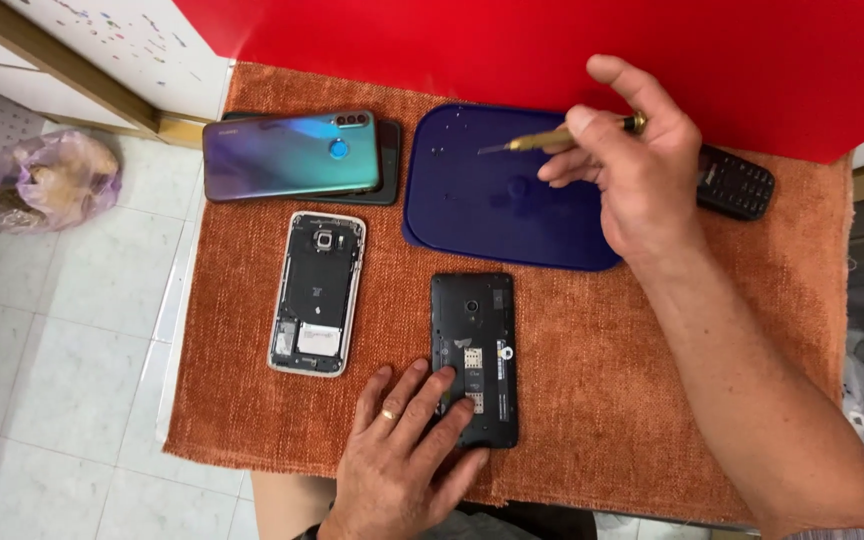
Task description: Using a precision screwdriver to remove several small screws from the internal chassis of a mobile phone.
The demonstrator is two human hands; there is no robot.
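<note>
Pinching a slim brass screwdriver point(562, 137), right hand point(642, 170) grip clamped; left hand point(407, 450) fingers splayed flat on the matte black opened phone point(474, 350).

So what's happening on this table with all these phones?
A person sits at an orange cloth with several phones. The left hand presses on a black phone with its back cover off. The right hand holds a small brass screwdriver over a dark blue tray. Another opened phone lies to the left.

Single head view — steep, close look down onto orange cloth point(592, 400).
</note>
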